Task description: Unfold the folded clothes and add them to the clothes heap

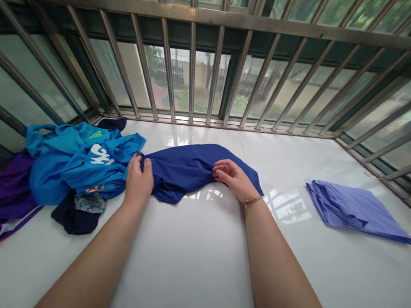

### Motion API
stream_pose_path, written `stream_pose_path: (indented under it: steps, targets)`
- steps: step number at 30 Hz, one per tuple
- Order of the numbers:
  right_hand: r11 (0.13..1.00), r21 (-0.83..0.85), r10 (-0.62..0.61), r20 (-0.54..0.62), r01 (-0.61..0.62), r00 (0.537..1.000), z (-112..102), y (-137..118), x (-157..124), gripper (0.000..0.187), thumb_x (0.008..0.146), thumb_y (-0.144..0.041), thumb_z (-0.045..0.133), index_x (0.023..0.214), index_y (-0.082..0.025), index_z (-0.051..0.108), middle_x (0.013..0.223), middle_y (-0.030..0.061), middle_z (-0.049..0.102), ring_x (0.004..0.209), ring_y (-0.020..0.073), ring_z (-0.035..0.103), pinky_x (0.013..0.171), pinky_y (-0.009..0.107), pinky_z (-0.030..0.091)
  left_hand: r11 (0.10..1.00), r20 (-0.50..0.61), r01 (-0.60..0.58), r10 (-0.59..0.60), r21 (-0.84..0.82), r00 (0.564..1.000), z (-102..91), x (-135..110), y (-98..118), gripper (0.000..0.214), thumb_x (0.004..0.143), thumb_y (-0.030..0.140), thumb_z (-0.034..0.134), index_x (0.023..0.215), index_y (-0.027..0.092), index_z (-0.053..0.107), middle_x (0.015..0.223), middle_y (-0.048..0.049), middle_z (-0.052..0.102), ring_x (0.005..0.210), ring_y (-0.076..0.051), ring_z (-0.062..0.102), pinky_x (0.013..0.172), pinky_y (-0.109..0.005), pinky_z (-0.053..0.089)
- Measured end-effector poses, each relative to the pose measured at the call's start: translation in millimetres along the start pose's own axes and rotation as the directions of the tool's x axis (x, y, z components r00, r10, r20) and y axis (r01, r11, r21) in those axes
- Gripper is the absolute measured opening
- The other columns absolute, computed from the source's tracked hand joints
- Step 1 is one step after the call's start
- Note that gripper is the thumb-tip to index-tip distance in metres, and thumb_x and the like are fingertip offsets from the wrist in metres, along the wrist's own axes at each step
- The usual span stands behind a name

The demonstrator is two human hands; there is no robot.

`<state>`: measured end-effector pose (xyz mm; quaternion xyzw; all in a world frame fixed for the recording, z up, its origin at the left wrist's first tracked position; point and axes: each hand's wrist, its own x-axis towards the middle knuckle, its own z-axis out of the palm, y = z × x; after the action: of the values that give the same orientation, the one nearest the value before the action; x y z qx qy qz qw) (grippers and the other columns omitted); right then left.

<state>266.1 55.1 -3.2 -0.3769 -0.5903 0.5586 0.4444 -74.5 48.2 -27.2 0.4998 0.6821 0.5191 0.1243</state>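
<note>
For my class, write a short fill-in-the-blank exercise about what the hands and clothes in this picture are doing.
1. Both hands grip the dark ____ garment on the white surface.
2. The left hand pinches the garment's edge next to a heap of ____ clothes.
3. The folded lilac cloth lies to the ____ of the right hand.
4. Behind the surface stand metal ____ across the window.

Missing words: blue; turquoise; right; bars

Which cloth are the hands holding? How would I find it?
Look at the white sill under the barred window. In its middle lies the dark blue garment, gripped by the left hand and right hand. It is darker than the turquoise pile and the folded lilac cloth.
</note>
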Motion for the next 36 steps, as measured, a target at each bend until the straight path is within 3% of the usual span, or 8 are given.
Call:
stream_pose_path:
  steps: [6, 10, 17, 21, 27, 29, 33, 36]
  targets:
    - [0.627, -0.775, -0.135, 0.000, 0.086, 0.991, 1, 12, 7, 0.071, 0.074, -0.042, 0.101, 0.141, -0.035, 0.076, 0.160, 0.0121, 0.062, 0.155, 0.0423, 0.045, 0.131, 0.075, 0.017, 0.913, 0.482, -0.390, 0.289, 0.120, 0.827, 12.3, -22, 14, 0.074, 0.087, 0.068, 0.077, 0.144, 0.021, 0.066, 0.169, -0.0196, 0.053, 0.161, -0.043, 0.043, 0.135, -0.065, 0.029]
    - [0.563, -0.826, -0.118, -0.056, 0.021, 0.991, -7, 16, 5, 0.027, 0.096, -0.035, 0.080, 0.123, -0.033, 0.081, 0.143, 0.0090, 0.075, 0.139, 0.0379, 0.062, 0.128, 0.077, 0.019, 0.840, 0.687, -0.531, 0.319, 0.114, 0.652, 5.8, -30, 25, 0.108, 0.067, 0.069, 0.095, 0.157, 0.024, 0.058, 0.178, -0.0191, 0.042, 0.167, -0.047, 0.032, 0.135, -0.074, 0.019]
    - [0.845, -0.531, -0.046, -0.202, -0.070, 0.978, -5, 5, 2, 0.023, 0.102, -0.047, 0.066, 0.111, -0.026, 0.072, 0.078, -0.0001, 0.068, 0.074, 0.0210, 0.064, 0.079, 0.034, 0.053, 0.872, 0.637, -0.488, 0.364, 0.022, 0.680, 5.4, -26, 33, 0.030, 0.099, 0.042, 0.064, 0.120, 0.026, 0.080, 0.153, -0.0130, 0.071, 0.151, -0.038, 0.058, 0.135, -0.071, 0.024]
    - [0.960, 0.039, 0.272, 0.104, -0.277, 0.957, -11, -10, -15, 0.034, 0.095, -0.056, 0.078, 0.099, -0.023, 0.070, 0.086, -0.0002, 0.069, 0.071, 0.0144, 0.063, 0.068, 0.025, 0.053, 0.982, 0.721, -0.115, 0.188, -0.150, 0.666, -10.3, -25, 43, 0.042, 0.096, 0.060, 0.061, 0.106, 0.027, 0.084, 0.120, -0.0090, 0.085, 0.126, -0.037, 0.075, 0.124, -0.059, 0.049]
    - [0.861, 0.379, 0.149, 0.447, -0.339, 0.882, -29, -27, -42, 0.067, 0.073, -0.048, 0.101, 0.126, -0.024, 0.068, 0.082, -0.0040, 0.069, 0.065, 0.0125, 0.066, 0.065, 0.023, 0.055, 0.792, 0.989, 0.607, -0.028, -0.066, 0.144, -44.9, -37, 49, 0.055, 0.071, 0.070, 0.086, 0.091, 0.018, 0.086, 0.090, -0.0167, 0.085, 0.093, -0.042, 0.083, 0.089, -0.057, 0.068]
    - [0.868, 0.448, 0.094, 0.275, -0.214, 0.957, -27, -26, -36, 0.082, 0.069, -0.044, 0.103, 0.139, -0.029, 0.063, 0.098, -0.0006, 0.076, 0.081, 0.0172, 0.074, 0.078, 0.029, 0.061, 0.750, 0.954, 0.633, -0.010, -0.191, 0.300, -39.5, -36, 47, 0.065, 0.078, 0.079, 0.076, 0.100, 0.018, 0.085, 0.095, -0.0172, 0.086, 0.099, -0.043, 0.083, 0.094, -0.059, 0.067]
    - [0.893, 0.439, -0.010, -0.195, 0.096, 0.981, -22, -16, -12, 0.087, 0.072, -0.038, 0.097, 0.148, -0.041, 0.057, 0.160, 0.0046, 0.061, 0.135, 0.0244, 0.068, 0.110, 0.042, 0.059, 0.742, 0.491, 0.366, -0.057, -0.561, 0.869, -14.1, -17, 38, 0.079, 0.103, 0.081, 0.032, 0.143, 0.025, 0.071, 0.130, -0.0135, 0.082, 0.135, -0.036, 0.072, 0.113, -0.059, 0.060]
    - [0.909, 0.360, -0.066, -0.374, 0.210, 0.925, -26, -8, 0, 0.076, 0.078, -0.038, 0.091, 0.145, -0.045, 0.056, 0.171, 0.0005, 0.050, 0.151, 0.0229, 0.055, 0.120, 0.047, 0.053, 0.815, 0.263, 0.225, -0.092, -0.534, 0.960, -6.3, -2, 29, 0.075, 0.109, 0.073, 0.012, 0.169, 0.038, 0.041, 0.161, -0.0120, 0.064, 0.152, -0.029, 0.059, 0.118, -0.055, 0.056]
